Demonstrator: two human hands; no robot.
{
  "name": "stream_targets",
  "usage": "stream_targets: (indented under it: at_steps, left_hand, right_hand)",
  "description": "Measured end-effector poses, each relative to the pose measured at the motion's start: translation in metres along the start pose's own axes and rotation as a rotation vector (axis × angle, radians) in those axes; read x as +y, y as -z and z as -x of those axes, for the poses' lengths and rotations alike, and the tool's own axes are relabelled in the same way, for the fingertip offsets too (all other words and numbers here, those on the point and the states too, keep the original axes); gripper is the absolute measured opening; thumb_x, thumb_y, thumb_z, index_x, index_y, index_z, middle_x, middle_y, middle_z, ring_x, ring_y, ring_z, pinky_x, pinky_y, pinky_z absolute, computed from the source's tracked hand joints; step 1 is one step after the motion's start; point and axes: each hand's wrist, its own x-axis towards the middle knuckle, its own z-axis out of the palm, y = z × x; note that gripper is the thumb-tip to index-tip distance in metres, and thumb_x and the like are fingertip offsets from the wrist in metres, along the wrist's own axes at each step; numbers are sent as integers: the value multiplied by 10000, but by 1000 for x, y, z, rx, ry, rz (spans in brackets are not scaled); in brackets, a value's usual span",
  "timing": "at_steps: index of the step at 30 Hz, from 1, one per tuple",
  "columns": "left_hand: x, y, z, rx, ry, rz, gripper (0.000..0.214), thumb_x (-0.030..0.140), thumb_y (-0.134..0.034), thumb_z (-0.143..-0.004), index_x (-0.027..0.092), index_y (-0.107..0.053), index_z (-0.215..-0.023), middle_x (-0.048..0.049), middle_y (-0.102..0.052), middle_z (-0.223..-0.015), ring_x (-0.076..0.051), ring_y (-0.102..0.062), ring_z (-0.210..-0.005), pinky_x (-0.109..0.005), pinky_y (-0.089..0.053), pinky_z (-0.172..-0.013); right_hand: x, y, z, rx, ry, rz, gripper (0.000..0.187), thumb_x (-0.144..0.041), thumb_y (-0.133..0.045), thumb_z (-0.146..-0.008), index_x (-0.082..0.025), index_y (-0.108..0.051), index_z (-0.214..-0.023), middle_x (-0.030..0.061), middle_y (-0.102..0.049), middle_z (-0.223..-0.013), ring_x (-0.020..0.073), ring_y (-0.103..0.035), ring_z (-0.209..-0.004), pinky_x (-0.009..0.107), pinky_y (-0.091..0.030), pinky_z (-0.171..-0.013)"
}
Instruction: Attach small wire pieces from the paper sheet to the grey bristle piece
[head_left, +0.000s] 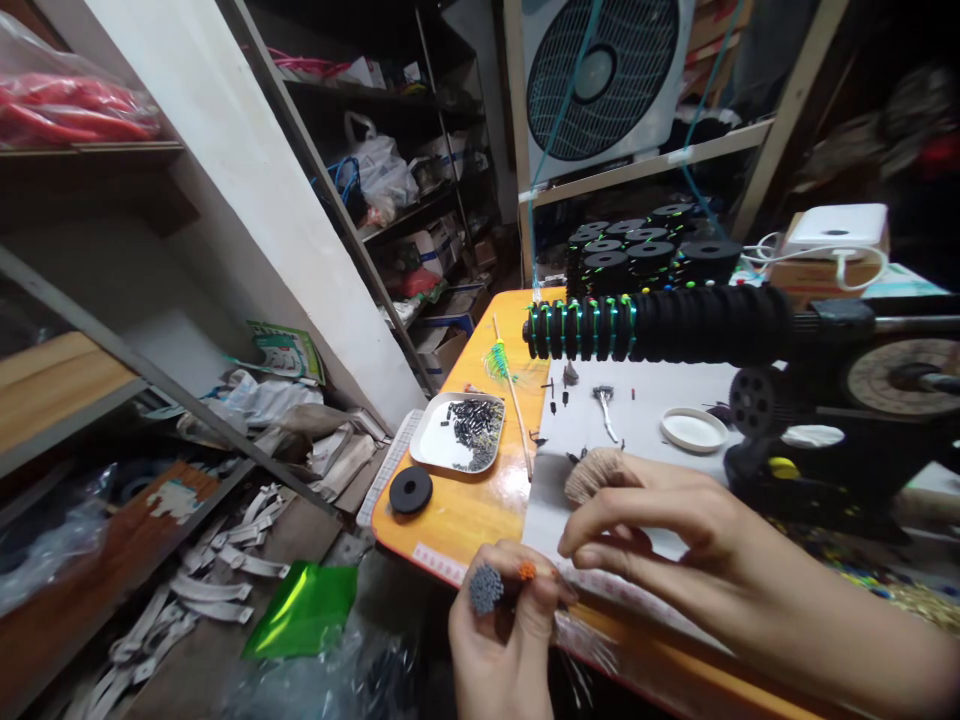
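Low at the front edge of the orange table, my left hand (510,630) is closed around a bundle of thin grey strands (486,590). A smaller orange bundle (527,570) shows between its thumb and fingers. Thin clear strands (581,660) hang below that hand. My right hand (652,530) is just to the right, thumb and index finger pinched together; whatever they hold is too small to make out. A tan wrap (595,474) covers one of its fingers. Ahead of it, on white paper, lie a white-stemmed piece with a dark head (604,405) and small dark bits.
A white tray (431,440) holds small black and grey parts. Beside it are a black ring (410,490) and a thin stick (517,410) with green threads. A machine with a black ribbed roller (712,325) stands right, near a round white lid (694,430). Shelves line the left.
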Motion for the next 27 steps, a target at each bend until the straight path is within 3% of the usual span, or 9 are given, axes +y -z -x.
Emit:
stream_targets:
  at_steps: [6, 11, 15, 17, 19, 21, 23, 25, 27]
  left_hand:
    - [0, -4, 1, 25, 81, 30, 232, 305, -843, -779, 176, -659, -719, 19, -638, -679, -104, -611, -623, -166, -491, -604]
    - [5, -8, -4, 50, 109, -70, 272, 378, -852, -756, 181, -664, -748, 12, -645, -691, -128, -620, -653, -198, -518, -642]
    - [11, 5, -12, 100, -240, -322, 255, 367, -769, -848, 200, -629, -714, 20, -608, -647, -128, -577, -625, -209, -481, -627]
    - [16, 21, -19, 169, -447, -482, 196, 310, -742, -874, 209, -639, -741, 8, -633, -703, -141, -593, -673, -223, -488, -670]
    - [21, 42, -29, 195, -550, -650, 129, 243, -708, -889, 221, -634, -786, 1, -651, -753, -157, -621, -718, -236, -499, -709]
    - [26, 60, -41, 113, -569, -910, 60, 210, -669, -901, 227, -638, -853, -17, -682, -804, -183, -658, -763, -266, -510, -739]
    - [28, 72, -53, -59, -501, -1143, 39, 196, -620, -913, 222, -645, -896, -51, -714, -849, -218, -682, -779, -308, -521, -736]
    - [26, 75, -64, -187, -419, -1242, 83, 180, -576, -910, 214, -649, -889, -80, -723, -864, -258, -692, -792, -350, -528, -722]
    - [21, 74, -72, -227, -375, -1251, 106, 177, -558, -901, 210, -646, -852, -86, -710, -832, -282, -690, -787, -375, -531, -701]
  right_hand:
    - [5, 0, -1, -12, 136, -71, 166, -195, -629, -956, -212, -793, -975, 51, -703, -838, 131, -668, -745, 213, -521, -654]
    - [0, -7, 2, 5, 159, 94, 144, -133, -569, -942, -160, -700, -891, 70, -663, -818, 149, -626, -711, 242, -519, -608]
    - [2, -13, 4, 36, 187, 245, 170, -94, -449, -948, -164, -594, -891, 87, -612, -845, 185, -574, -720, 301, -503, -609]
    - [6, -12, 4, 67, 224, 304, 166, -77, -428, -958, -161, -569, -931, 89, -598, -861, 190, -562, -737, 310, -492, -626]
    - [11, -9, 3, 107, 253, 329, 154, -60, -435, -966, -160, -553, -965, 87, -589, -884, 182, -561, -759, 302, -486, -648]
    - [14, -6, 2, 133, 260, 323, 147, -57, -451, -974, -164, -552, -982, 78, -585, -897, 168, -569, -773, 287, -486, -666]
    - [13, -4, 1, 122, 239, 287, 135, -69, -471, -976, -170, -559, -983, 67, -593, -897, 156, -584, -779, 272, -492, -675]
    - [10, -2, 0, 97, 203, 259, 124, -80, -491, -967, -177, -568, -971, 60, -607, -890, 154, -600, -780, 267, -500, -680]
    - [5, -1, 0, 84, 173, 248, 110, -93, -514, -952, -187, -569, -933, 51, -617, -870, 154, -609, -766, 270, -504, -675]
